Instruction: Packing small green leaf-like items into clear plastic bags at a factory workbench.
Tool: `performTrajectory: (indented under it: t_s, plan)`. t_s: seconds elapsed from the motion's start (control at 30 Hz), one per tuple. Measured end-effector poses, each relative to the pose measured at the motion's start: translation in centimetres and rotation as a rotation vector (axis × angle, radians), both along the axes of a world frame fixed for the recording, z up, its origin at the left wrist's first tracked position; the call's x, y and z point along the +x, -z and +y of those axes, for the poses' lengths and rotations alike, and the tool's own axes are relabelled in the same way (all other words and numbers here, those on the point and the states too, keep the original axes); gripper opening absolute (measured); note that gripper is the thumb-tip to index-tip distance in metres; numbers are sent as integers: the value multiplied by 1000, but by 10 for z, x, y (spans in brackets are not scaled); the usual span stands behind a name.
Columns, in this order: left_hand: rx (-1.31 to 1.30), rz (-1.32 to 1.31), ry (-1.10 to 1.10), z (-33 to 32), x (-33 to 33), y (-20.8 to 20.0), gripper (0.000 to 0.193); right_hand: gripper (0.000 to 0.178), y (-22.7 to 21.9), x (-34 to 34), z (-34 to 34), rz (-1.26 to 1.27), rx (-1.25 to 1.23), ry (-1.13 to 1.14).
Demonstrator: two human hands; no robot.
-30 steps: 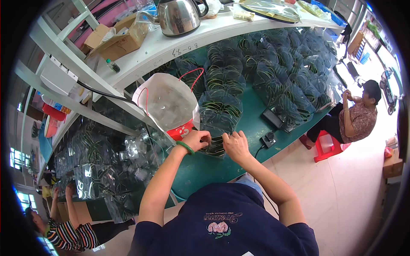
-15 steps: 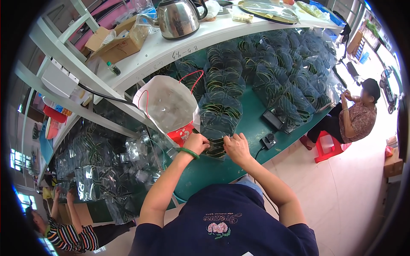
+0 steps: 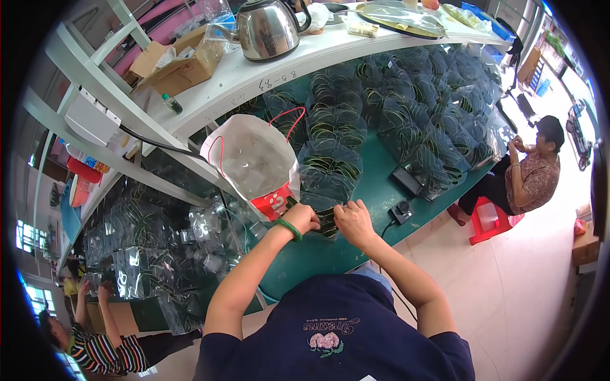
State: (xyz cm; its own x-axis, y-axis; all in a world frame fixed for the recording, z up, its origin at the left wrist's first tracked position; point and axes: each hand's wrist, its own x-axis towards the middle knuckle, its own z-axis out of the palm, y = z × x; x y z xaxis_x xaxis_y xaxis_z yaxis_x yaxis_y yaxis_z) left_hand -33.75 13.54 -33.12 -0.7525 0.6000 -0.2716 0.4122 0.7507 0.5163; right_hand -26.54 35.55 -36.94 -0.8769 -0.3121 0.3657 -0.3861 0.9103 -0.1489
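Between my two hands lies a clear plastic bag [image 3: 328, 227] with dark, yellow-edged strips inside. My left hand [image 3: 301, 220], with a green bangle at its wrist, has its fingers closed on the bag's left side; a short dark piece pokes out above the knuckles. At the bag's right side my right hand [image 3: 354, 220] pinches the edge, fingers bent. Just beyond, a row of similar filled bags [image 3: 332, 166] overlaps on the green table. A white paper bag [image 3: 251, 157] with red string handles stands open by my left hand, clear plastic pieces inside.
A small black device [image 3: 401, 211] with a cable and a black box [image 3: 407, 181] sit right of my right hand. Beyond, a white shelf [image 3: 254, 89] carries a steel kettle [image 3: 267, 32]. One person [image 3: 534, 171] sits at far right; another [image 3: 105, 346] works at lower left.
My left hand has shifted slightly right and nearer to me, toward my right hand. The right hand stays nearly in place on the bag's edge.
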Motion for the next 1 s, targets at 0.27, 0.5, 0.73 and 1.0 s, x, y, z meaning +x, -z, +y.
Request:
performTrajectory:
  t_s: [0.27,0.5,0.73,1.0]
  plan:
    - [18,-19,122,1,-6,-2,23,19,5,-1,2,31,-41,-20]
    - [108,-427,-152,-6,-5,-3,36,19,3,-4,1,58,-49,-14]
    - [75,-499,-124,8,-4,-2,49,7,-4,1,2,-7,-43,-28]
    - [-46,-375,-108,1,-1,19,59,10,0,2,-1,24,-75,-40]
